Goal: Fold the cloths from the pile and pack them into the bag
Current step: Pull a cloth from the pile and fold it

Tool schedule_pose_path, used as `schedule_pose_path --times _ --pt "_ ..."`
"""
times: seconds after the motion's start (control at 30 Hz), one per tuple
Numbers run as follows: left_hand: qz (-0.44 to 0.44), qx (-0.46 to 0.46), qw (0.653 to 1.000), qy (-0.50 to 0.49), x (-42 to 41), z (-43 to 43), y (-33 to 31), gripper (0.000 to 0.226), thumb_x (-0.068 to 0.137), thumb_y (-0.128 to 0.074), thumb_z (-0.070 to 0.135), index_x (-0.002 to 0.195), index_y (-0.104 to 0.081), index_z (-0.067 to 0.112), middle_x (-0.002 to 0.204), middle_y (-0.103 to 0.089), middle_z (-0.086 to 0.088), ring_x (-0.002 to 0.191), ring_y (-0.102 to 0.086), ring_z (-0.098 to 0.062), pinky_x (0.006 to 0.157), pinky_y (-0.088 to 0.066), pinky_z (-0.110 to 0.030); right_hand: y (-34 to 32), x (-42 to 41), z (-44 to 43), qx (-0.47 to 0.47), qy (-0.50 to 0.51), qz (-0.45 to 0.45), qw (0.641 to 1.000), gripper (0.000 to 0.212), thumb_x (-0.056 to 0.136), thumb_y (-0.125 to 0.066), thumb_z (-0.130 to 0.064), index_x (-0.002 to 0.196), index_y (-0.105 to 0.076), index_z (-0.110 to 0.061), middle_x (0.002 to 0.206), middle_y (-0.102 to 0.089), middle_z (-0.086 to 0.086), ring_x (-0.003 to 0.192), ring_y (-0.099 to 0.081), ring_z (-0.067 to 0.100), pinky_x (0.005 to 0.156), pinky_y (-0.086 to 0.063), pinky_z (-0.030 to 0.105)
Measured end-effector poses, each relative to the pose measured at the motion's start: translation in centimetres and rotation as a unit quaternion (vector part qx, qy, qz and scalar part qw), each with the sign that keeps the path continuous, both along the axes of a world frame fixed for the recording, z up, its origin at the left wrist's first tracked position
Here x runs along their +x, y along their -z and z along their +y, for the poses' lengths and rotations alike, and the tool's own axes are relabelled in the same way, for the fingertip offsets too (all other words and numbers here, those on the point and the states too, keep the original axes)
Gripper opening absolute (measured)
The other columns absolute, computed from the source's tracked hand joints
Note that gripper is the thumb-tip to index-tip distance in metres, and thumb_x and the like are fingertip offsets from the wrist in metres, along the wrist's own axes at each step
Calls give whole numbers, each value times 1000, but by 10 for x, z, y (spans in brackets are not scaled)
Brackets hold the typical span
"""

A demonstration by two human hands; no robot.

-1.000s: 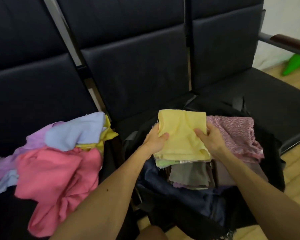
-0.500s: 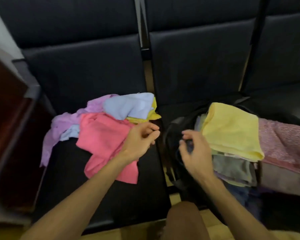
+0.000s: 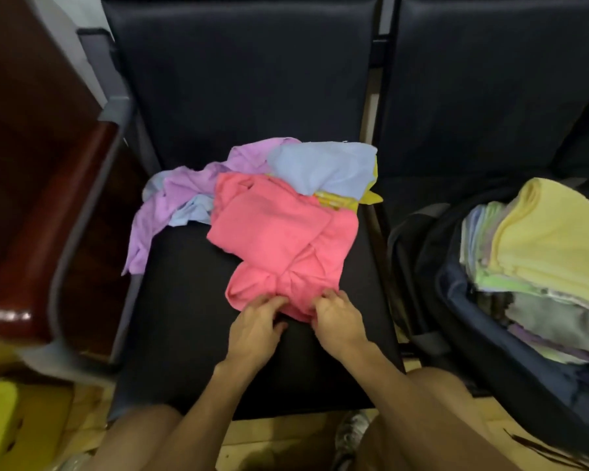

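Both the left hand (image 3: 257, 322) and right hand (image 3: 337, 319) pinch the near edge of the pink cloth (image 3: 283, 232), probably to lift it off the pile (image 3: 252, 185) for folding, while the bag (image 3: 456, 300) beside holds folded cloths.
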State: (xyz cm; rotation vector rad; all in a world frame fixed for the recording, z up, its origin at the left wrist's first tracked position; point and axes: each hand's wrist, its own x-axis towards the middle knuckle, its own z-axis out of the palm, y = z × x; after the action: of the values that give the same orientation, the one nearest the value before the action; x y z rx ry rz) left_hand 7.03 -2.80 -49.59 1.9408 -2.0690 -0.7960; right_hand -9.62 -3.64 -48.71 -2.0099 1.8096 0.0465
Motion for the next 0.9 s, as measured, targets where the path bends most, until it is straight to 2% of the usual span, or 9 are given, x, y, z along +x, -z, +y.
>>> schedule_pose_path --times 0.07,0.17,0.33,0.43,0.53,0.63,0.73,0.8,0.9 --pt "-27 -29 999 34 -8 -3 -2 36 92 -62 29 127 -59 37 124 -59 10 114 -57 -15 86 -50 -34 1 0 -2 -17 28 -23 999 28 96 -49 -19 119 -65 -16 129 -57 2 121 -49 26 96 -42 33" --pt "-54 -65 995 56 -18 -10 -3 25 96 -56 31 121 -58 33 114 -64 7 103 -61 -17 73 -47 -31 -6 3 -3 -5 55 -57 997 23 96 -49 -22 105 -69 -17 111 -67 4 107 -58 28 85 -44 34" --pt "-22 -82 994 76 -29 -15 -17 32 97 -49 17 129 -50 20 106 -69 0 94 -65 -22 65 -40 -29 -29 5 5 11 87 -186 979 17 99 -42 -19 87 -53 -22 85 -66 2 81 -61 26 67 -39 32" --pt "8 -104 991 81 -32 -11 -34 39 97 -49 19 137 -48 21 108 -67 2 96 -64 -20 73 -47 -31 -40 1 12 3 183 -318 930 18 101 -42 -19 95 -60 -20 90 -67 -2 82 -64 17 75 -52 32" --pt "37 -120 990 65 -34 -1 -49 23 98 -49 23 115 -64 21 96 -63 9 91 -64 -15 76 -49 -31 -56 1 25 0 239 -432 870 22 104 -45 -17 101 -65 -9 92 -70 1 85 -67 15 75 -55 26" --pt "34 -172 981 84 -33 18 -57 27 92 -52 17 115 -65 18 112 -63 0 109 -57 -21 90 -46 -34 -72 3 46 30 261 -537 801 22 105 -44 -14 100 -63 -4 86 -70 3 76 -71 15 66 -59 29" --pt "27 -234 968 86 -31 37 -73 24 88 -58 15 112 -65 18 111 -58 1 102 -48 -20 84 -45 -38 -83 -5 62 -13 226 -509 831 20 104 -48 -16 102 -66 -9 91 -71 3 82 -70 15 75 -58 25" --pt "47 -246 964 93 -29 40 -85 14 88 -60 17 101 -61 20 107 -56 4 99 -49 -19 81 -44 -37 -100 -13 67 -43 189 -476 858 16 98 -59 -18 97 -67 -5 86 -69 2 77 -64 10 69 -53 18" --pt "98 -248 960 86 -25 32 -105 4 91 -56 19 92 -55 16 96 -60 0 91 -55 -24 78 -44 -41 -135 -19 66 -91 108 -381 914 15 81 -78 -19 83 -65 -13 76 -66 -8 68 -61 8 64 -50 23"
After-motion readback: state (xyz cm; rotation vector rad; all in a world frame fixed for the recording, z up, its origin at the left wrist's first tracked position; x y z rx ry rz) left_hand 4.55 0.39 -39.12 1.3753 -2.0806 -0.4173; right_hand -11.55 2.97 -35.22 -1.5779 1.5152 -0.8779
